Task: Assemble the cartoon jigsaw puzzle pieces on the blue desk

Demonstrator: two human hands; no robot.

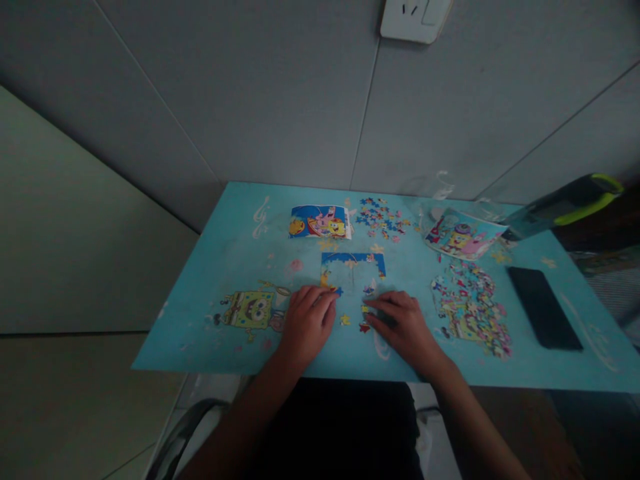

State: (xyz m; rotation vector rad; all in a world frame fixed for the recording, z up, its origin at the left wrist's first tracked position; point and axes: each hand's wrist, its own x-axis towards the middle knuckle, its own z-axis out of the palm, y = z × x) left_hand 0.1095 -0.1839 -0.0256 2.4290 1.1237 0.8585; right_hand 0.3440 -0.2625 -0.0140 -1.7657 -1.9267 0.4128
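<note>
A partly joined jigsaw puzzle border (350,257), mostly blue, lies on the table in front of me. My left hand (309,319) rests at its lower left corner, fingertips closed on a small blue puzzle piece (339,291). On the other side, my right hand (400,321) has thumb and forefinger around a small yellowish puzzle piece (365,309). Close to that hand lie a red piece (365,327) and a pale piece (369,288). A loose yellow piece (345,320) sits between my hands.
A cartoon picture card (320,222) lies behind the border, beside scattered blue pieces (380,219). To the right are a pile of mixed pieces (473,307), a second picture sheet (465,235), a black phone-like slab (544,308), a dark bottle with a green edge (565,203) and clear containers (443,185).
</note>
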